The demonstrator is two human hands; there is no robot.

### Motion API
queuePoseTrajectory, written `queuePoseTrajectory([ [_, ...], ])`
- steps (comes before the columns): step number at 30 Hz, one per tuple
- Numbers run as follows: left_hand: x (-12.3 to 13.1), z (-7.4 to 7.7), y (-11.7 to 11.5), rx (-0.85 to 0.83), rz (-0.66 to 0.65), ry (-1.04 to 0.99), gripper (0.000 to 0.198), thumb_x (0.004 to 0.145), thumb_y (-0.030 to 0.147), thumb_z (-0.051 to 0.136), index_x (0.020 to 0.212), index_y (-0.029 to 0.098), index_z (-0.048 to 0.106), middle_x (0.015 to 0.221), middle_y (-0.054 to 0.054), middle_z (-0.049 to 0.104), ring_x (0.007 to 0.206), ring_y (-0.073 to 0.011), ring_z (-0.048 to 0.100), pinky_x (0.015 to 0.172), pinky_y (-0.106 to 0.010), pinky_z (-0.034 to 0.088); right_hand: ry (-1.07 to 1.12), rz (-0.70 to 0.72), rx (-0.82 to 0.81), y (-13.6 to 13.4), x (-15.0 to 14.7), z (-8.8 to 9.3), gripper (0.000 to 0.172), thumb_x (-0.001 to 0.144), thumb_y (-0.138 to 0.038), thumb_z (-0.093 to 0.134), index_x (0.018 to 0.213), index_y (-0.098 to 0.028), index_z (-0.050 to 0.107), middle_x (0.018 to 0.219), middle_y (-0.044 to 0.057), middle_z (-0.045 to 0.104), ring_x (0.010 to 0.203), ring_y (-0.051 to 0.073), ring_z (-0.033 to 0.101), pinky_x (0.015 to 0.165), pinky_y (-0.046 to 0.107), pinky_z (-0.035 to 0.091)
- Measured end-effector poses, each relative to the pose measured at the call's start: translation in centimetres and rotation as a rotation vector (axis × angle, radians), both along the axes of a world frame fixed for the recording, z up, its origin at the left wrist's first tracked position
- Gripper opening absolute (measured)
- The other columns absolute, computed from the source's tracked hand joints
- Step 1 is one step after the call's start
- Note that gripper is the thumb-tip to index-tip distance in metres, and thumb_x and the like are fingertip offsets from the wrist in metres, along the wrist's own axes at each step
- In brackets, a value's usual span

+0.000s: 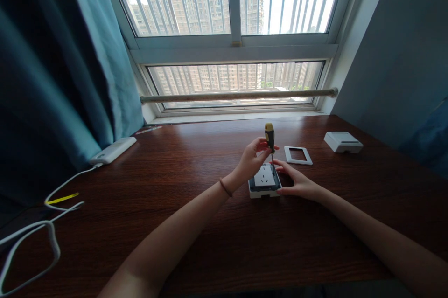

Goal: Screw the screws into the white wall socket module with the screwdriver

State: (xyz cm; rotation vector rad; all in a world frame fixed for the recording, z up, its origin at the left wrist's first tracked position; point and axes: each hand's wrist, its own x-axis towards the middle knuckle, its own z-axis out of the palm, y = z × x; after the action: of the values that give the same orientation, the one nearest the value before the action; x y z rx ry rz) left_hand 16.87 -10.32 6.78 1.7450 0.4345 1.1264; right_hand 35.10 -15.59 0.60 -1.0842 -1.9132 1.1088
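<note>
My left hand [252, 157] is closed around a screwdriver [269, 137] with a yellow and black handle. The screwdriver stands nearly upright, its shaft pointing down at the right side of a wall socket [263, 177]. White in the middle with a dark frame round it, the socket sits on a white box [261, 194] on the table. My right hand [296, 181] grips the box's right side, thumb at the near corner and fingers toward the far corner. Whether the screwdriver's tip touches a screw is too small to tell.
On the brown wooden table [196, 158], a white cover frame [307, 157] lies beyond my right hand. Farther right is another white box [343, 142]. At left are a white power strip [114, 149], its cable [52, 232] and a yellow strip [65, 198], near a blue curtain [115, 79].
</note>
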Motion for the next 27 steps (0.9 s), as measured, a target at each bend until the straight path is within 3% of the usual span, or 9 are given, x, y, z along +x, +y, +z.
queuePoseTrajectory([
  [7,-0.15,-0.22,0.04,0.089,0.230,0.113,0.027,0.071,0.034,0.064,0.091,0.016,0.056,0.093,-0.006,0.063,0.085,-0.0165,0.059,0.083,-0.035,0.045,-0.002,-0.016,-0.014,-0.19,-0.14,0.29,0.086,0.064,-0.032,0.073,0.134,-0.021,0.025,0.126,0.012,0.045,0.120,0.028,0.041,0.103,0.047,0.028],
  [10,-0.29,-0.20,0.19,0.087,0.219,0.109,0.026,0.073,0.033,0.062,0.092,0.016,0.057,0.091,-0.006,0.063,0.082,-0.0157,0.059,0.083,-0.035,0.045,-0.004,-0.013,-0.023,-0.29,-0.22,0.36,0.086,0.064,-0.031,0.073,0.134,-0.021,0.024,0.126,0.013,0.044,0.120,0.027,0.041,0.103,0.047,0.028],
  [17,-0.10,0.00,0.03,0.006,0.044,0.038,0.027,0.079,0.028,0.056,0.101,0.014,0.052,0.096,-0.011,0.065,0.091,-0.0183,0.060,0.084,-0.036,0.046,-0.004,-0.009,-0.023,-0.20,-0.17,0.20,0.086,0.065,-0.033,0.072,0.134,-0.021,0.023,0.124,0.012,0.046,0.119,0.027,0.042,0.103,0.047,0.029],
  [22,-0.16,-0.12,0.05,0.063,0.162,0.094,0.034,0.072,0.033,0.063,0.100,0.016,0.054,0.101,-0.009,0.063,0.093,-0.0190,0.059,0.086,-0.036,0.044,-0.011,-0.016,-0.008,-0.17,-0.14,0.14,0.085,0.064,-0.034,0.072,0.134,-0.022,0.024,0.126,0.012,0.044,0.120,0.028,0.041,0.102,0.048,0.029],
  [27,-0.35,-0.20,0.33,0.093,0.266,0.110,0.030,0.067,0.035,0.067,0.089,0.016,0.057,0.093,-0.006,0.062,0.090,-0.0184,0.058,0.084,-0.036,0.044,-0.002,-0.003,-0.017,-0.18,-0.11,0.12,0.085,0.065,-0.033,0.072,0.134,-0.022,0.024,0.126,0.012,0.044,0.120,0.027,0.041,0.103,0.047,0.029],
])
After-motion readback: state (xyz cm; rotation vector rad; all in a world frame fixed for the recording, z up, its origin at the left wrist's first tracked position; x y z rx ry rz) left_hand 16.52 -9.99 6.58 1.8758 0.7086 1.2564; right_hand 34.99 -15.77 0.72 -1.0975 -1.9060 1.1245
